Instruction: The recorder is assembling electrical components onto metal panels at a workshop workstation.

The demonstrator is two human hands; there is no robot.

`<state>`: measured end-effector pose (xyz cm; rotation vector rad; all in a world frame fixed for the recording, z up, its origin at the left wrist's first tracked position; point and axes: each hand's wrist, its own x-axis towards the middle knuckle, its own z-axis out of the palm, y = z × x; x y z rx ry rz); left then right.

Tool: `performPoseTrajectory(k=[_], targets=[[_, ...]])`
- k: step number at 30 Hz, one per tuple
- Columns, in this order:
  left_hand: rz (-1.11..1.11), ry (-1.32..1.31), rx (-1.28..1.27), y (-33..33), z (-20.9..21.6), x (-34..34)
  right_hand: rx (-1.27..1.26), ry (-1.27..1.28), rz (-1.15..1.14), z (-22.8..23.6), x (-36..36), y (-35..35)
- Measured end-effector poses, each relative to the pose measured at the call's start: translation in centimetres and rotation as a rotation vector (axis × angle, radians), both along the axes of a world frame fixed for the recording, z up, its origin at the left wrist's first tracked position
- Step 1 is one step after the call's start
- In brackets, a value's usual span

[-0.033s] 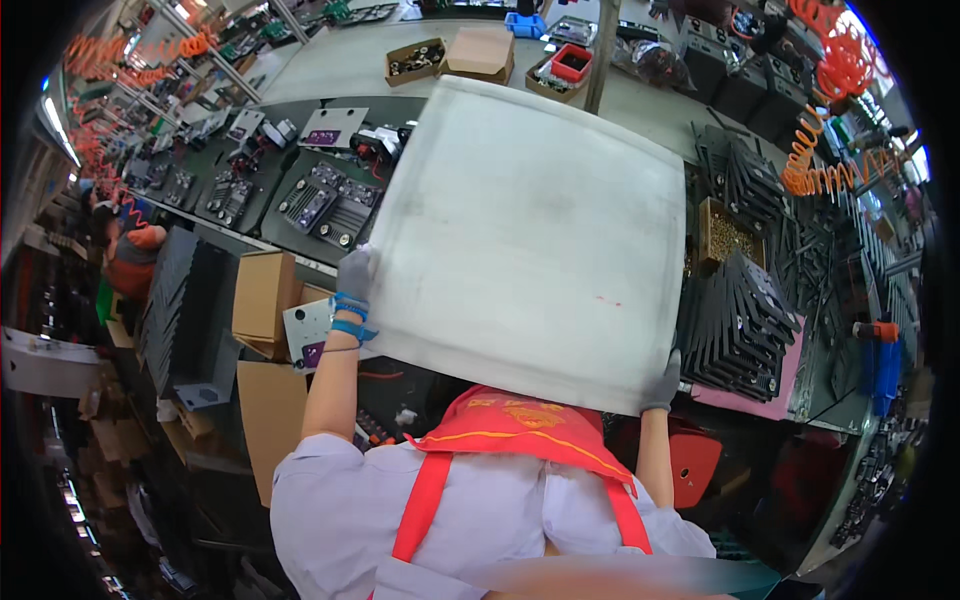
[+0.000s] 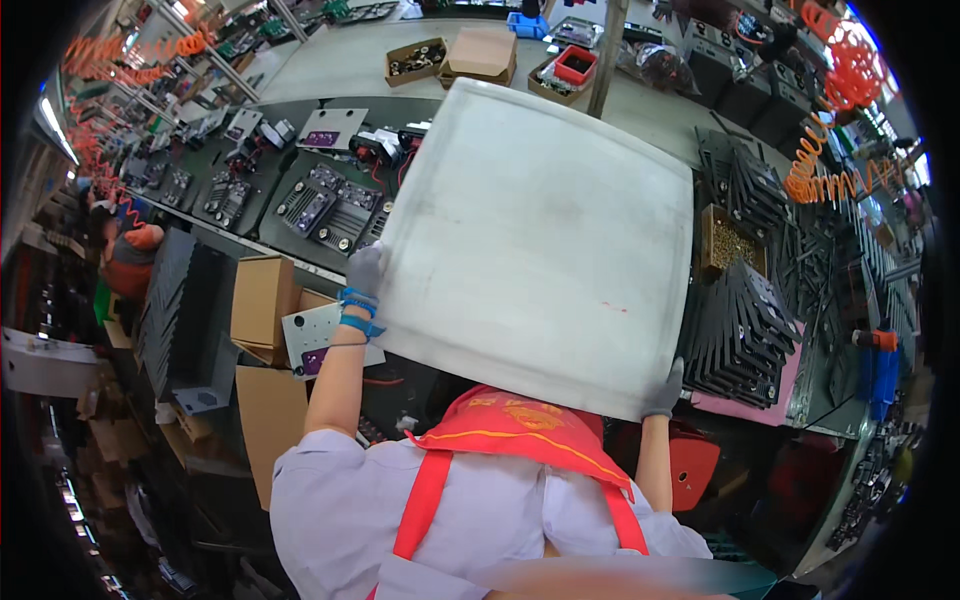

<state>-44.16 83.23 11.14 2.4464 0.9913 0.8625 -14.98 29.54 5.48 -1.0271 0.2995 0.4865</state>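
Note:
A large white rectangular panel [image 2: 540,240], smudged with grey and with a rounded rim like a shallow tray, spans the space in front of me at a slant. My left hand [image 2: 366,268], in a grey glove with blue bands at the wrist, grips its left edge. On the lower right corner my right hand [image 2: 664,390], also grey-gloved, is closed around the rim. Both sets of fingers are partly hidden by the panel. Just right of it stands a row of black metal brackets [image 2: 735,345] on a pink sheet [image 2: 797,375].
Circuit assemblies [image 2: 330,205] lie on the dark bench to the left. Open cardboard boxes [image 2: 262,310] stand by my left arm. Beyond the brackets sits a box of small brass-coloured parts [image 2: 733,240]. Orange coiled hoses [image 2: 810,170] hang at right; another person [image 2: 133,260] is far left.
The white panel has shifted slightly right and turned a little clockwise. My left hand has moved a little right with it; both hands keep their hold.

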Motion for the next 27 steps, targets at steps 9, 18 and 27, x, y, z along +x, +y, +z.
performPoseTrajectory(k=[9, 18, 27], targets=[[0.216, 0.056, -0.610, 1.9, -3.8, 12.1, -0.516, 0.021, -0.185, 1.2, 3.2, 2.5], [0.300, 0.200, -0.868, 1.4, -12.3, 12.8, -1.034, -0.004, 0.156, -5.3, 7.6, 0.8], [0.341, 0.450, -0.826, 0.6, -10.9, 13.5, -0.965, 0.050, 0.218, -10.5, 11.7, 1.8]])
